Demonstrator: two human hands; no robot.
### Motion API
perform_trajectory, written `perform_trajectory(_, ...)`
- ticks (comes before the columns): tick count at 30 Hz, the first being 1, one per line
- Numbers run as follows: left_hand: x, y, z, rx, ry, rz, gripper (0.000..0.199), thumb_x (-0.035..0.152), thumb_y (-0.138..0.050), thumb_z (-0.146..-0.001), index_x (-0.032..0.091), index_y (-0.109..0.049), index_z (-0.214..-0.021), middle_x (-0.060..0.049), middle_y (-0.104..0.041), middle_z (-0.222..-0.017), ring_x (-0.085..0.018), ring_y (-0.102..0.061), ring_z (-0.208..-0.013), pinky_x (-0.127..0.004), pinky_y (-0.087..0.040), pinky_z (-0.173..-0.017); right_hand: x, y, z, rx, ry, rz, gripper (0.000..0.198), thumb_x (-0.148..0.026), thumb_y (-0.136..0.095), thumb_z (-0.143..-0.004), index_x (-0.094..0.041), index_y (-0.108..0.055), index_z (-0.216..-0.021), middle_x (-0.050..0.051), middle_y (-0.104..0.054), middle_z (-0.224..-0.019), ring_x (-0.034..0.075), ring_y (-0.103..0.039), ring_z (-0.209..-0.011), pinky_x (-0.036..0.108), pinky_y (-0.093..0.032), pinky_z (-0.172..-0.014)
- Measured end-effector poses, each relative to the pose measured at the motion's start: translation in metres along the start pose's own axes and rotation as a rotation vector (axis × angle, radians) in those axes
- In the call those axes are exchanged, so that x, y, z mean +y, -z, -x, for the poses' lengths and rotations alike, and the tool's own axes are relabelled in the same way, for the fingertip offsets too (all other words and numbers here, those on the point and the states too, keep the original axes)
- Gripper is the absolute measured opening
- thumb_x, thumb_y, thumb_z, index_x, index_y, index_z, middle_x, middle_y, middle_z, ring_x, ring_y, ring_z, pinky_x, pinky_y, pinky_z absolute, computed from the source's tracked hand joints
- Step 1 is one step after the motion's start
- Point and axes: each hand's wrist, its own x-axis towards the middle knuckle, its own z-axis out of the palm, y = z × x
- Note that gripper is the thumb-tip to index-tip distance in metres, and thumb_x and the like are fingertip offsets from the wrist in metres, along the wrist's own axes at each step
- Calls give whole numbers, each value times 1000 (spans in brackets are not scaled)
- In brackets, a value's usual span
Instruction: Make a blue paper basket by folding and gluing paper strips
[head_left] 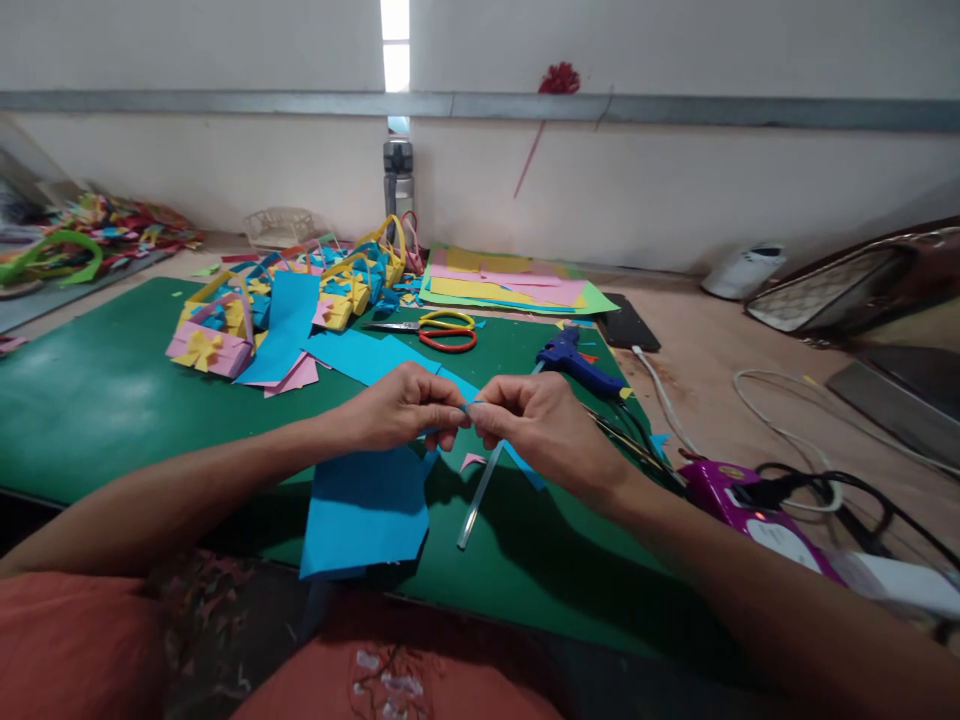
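Observation:
My left hand (409, 408) and my right hand (529, 420) meet above the green mat (82, 400), both pinching one small piece of blue paper (471, 406). Most of that piece is hidden by the fingertips. Below my left hand, a larger sheet of blue paper (365, 512) lies at the mat's front edge. A clear glue stick (480, 500) slants under my right hand. Behind the hands rest scissors (446, 332) with red and yellow handles, and a blue glue gun (577, 362) lies to the right.
Small paper baskets (214, 340) stand at the back left, near a bottle (398, 185). Stacked coloured paper (510, 280) lies by the wall. On the right are a phone (628, 322), a purple power strip (750, 510), tangled cables and a bag (847, 270).

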Motion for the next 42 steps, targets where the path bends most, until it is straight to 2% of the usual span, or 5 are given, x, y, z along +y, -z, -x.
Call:
perform_trajectory(12,-2,6,-1,-79,62,-44,23,29,-52,-80,13,-54,-62,4,-48,-50,-6,-38,-46,-19,-31,-47,3,1,-3,-195,-150,-170,16,-12,-49,-72,-15,-58,-59,-2,-60,-54,9,-57,-49,19,-44,-51)
perform_trajectory(19,3,6,0,-63,106,-14,21,26,-52,-77,13,-53,-60,4,-47,-47,-6,-38,-45,-19,-30,-46,7,8,-8,-283,-234,-283,6,-16,-63,-60,-15,-61,-65,-2,-63,-57,9,-56,-51,21,-44,-54)
perform_trajectory(26,4,3,0,-74,88,-17,23,26,-51,-78,13,-52,-60,4,-48,-50,-6,-39,-47,-19,-32,-47,3,2,-6,-166,-122,-90,28,-23,-57,-73,-16,-53,-46,-3,-54,-45,5,-44,-43,19,-33,-46)
perform_trajectory(33,1,3,-1,-66,75,10,22,27,-53,-77,14,-52,-60,4,-48,-49,-6,-40,-46,-19,-32,-47,2,4,-6,-176,-159,-124,14,-17,-58,-68,-15,-58,-54,-2,-60,-52,8,-52,-50,19,-39,-50)
perform_trajectory(42,0,2,-1,-41,103,28,20,27,-54,-77,14,-54,-62,4,-50,-49,-6,-42,-46,-19,-34,-46,7,4,-5,-172,-189,-158,2,-16,-60,-61,-15,-60,-59,-1,-62,-53,8,-51,-48,20,-35,-46)
